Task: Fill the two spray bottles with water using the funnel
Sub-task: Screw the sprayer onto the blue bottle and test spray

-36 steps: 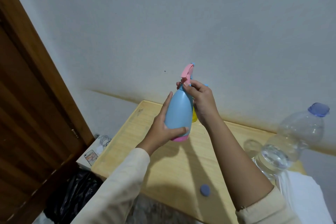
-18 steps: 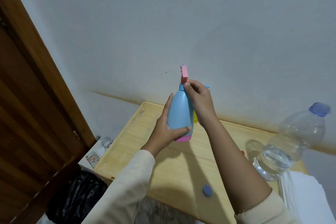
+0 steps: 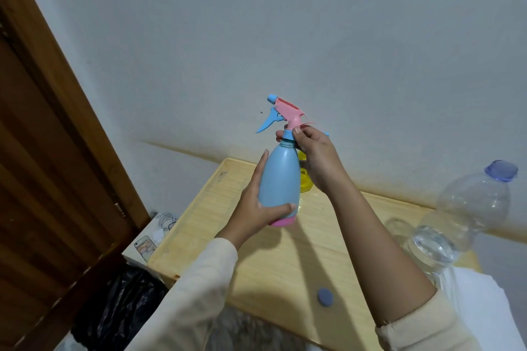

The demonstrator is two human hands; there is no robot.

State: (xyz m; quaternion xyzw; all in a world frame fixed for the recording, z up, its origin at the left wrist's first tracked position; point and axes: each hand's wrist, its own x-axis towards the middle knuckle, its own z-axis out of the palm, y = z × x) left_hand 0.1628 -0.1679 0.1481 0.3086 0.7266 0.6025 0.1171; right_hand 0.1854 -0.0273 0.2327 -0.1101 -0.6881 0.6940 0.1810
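Two hands hold a blue spray bottle (image 3: 281, 179) upright above the tabletop's (image 3: 285, 268) far edge.
The left hand (image 3: 252, 215) wraps its body and the right hand (image 3: 318, 159) pinches its neck. The pink trigger head (image 3: 289, 111), edge-on half a second ago, now points left.

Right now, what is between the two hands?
In the head view, the blue spray bottle: the left hand grips its body, the right hand pinches its collar.

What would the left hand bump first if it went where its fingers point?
Probably the blue trigger, just above the fingertips of the left hand; depth is unclear, otherwise the wall.
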